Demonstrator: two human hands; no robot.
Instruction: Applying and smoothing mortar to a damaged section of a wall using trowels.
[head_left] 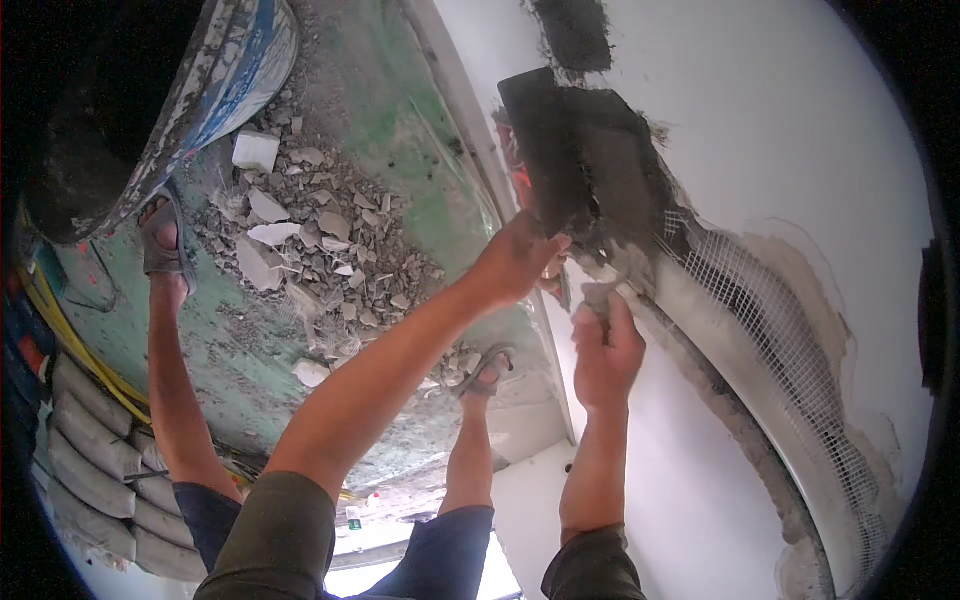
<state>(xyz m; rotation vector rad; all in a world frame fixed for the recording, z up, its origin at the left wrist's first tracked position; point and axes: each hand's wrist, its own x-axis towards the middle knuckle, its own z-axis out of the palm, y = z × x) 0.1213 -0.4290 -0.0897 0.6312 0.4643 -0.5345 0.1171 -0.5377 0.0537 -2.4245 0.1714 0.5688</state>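
Observation:
My left hand (515, 262) is closed at the near edge of a dark, rectangular plastering trowel (532, 130) caked with mortar, held against the white wall (790, 130). Just below and to the right, my right hand (607, 355) grips a small grey tool (600, 298), perhaps a scraper, whose tip is hard to make out among the mortar. Dark wet mortar (640, 200) lies beside the trowel. A strip of white mesh (760, 340) with grey filler runs curving down the wall from there, alongside a long groove.
Broken rubble (320, 230) covers part of the green-stained floor (390, 120). A large dirty tub (230, 90) stands at upper left, near my sandalled foot (163, 230). Yellow hoses (80, 350) and stacked grey sacks (90, 455) lie at far left.

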